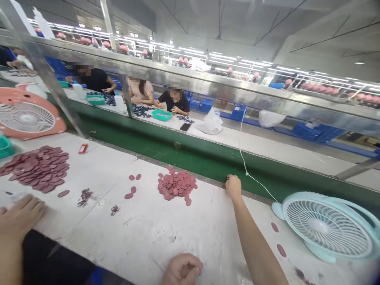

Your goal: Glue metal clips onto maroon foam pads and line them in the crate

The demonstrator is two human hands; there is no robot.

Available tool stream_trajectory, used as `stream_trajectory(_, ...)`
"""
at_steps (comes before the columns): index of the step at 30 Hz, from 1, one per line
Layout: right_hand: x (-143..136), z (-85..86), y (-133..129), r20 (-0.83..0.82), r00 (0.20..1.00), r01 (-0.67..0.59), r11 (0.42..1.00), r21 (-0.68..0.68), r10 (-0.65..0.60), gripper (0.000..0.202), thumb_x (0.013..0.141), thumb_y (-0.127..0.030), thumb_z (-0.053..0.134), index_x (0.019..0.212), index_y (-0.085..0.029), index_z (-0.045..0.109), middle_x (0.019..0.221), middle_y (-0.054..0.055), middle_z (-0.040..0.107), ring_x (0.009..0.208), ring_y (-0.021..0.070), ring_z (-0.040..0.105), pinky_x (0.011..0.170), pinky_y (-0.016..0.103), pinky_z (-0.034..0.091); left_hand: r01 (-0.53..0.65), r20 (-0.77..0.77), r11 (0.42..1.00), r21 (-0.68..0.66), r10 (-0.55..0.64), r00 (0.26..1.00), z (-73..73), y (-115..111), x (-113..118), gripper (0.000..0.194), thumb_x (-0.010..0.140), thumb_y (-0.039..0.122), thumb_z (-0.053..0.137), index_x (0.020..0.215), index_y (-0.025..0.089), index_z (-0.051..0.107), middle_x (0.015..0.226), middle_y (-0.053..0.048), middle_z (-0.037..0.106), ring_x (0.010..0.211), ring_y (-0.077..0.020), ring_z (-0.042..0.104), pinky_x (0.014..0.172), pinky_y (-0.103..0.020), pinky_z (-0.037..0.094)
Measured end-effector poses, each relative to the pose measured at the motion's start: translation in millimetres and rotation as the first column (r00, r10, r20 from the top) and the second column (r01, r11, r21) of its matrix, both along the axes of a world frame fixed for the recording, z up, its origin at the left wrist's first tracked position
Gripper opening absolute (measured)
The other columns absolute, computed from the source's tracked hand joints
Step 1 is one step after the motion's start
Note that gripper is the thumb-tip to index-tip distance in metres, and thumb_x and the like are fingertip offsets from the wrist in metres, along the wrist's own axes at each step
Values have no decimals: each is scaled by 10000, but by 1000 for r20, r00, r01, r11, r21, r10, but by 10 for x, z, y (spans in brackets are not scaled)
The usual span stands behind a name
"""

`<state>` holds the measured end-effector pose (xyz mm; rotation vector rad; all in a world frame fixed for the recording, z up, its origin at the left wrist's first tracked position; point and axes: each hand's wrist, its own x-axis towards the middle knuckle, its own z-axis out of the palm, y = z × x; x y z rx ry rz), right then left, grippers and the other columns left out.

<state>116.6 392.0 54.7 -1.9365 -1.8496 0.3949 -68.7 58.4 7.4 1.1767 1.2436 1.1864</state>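
Note:
My left hand [182, 270] is at the bottom edge, low over the white tabletop [142, 237], with fingers curled in toward the thumb. Whatever it may hold is hidden. My right hand [234, 185] reaches to the table's far edge, fingers closed together there; what they grip, if anything, cannot be made out. Left of it lies a small heap of dark-red oval pieces [177, 184]. Several loose oval pieces [128, 196] lie further left. Two more oval pieces [281, 250] rest right of my forearm.
A blue fan [319, 226] stands at right, its white cord [261, 185] crossing the green channel [208, 158]. At left are a co-worker's hand [26, 215], a larger oval heap [44, 168], scraps [85, 197], a red box [83, 149] and a pink fan [26, 117]. People sit opposite.

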Motion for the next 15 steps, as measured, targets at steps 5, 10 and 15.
stream_trajectory(5,-74,-207,-739,-127,968,-203,973,109,216,272,975,-359,612,1177,-181,644,1228,84,655,1078,223,650,937,448,557,-38,-237,985,168,77,969,274,706,-670,313,954,467,508,971,254,737,1013,-93,774,971,-284,734,887,-449,606)
stream_trajectory(10,-126,-484,-1797,-200,879,-393,895,210,432,160,984,-306,561,1040,-243,697,1081,65,707,1022,235,667,927,458,560,4,-543,936,353,202,815,240,1610,-1201,354,904,382,654,1209,203,661,1428,-145,569,1336,-341,505,1142,-598,375)
stream_trajectory(15,87,-665,-2248,-199,882,-363,885,293,428,270,929,-221,502,1050,-326,719,1054,79,717,997,352,681,870,597,581,138,-718,896,422,238,655,37,1752,-1159,385,935,355,636,1280,189,600,1379,-122,581,1211,-297,591,1006,-546,506)
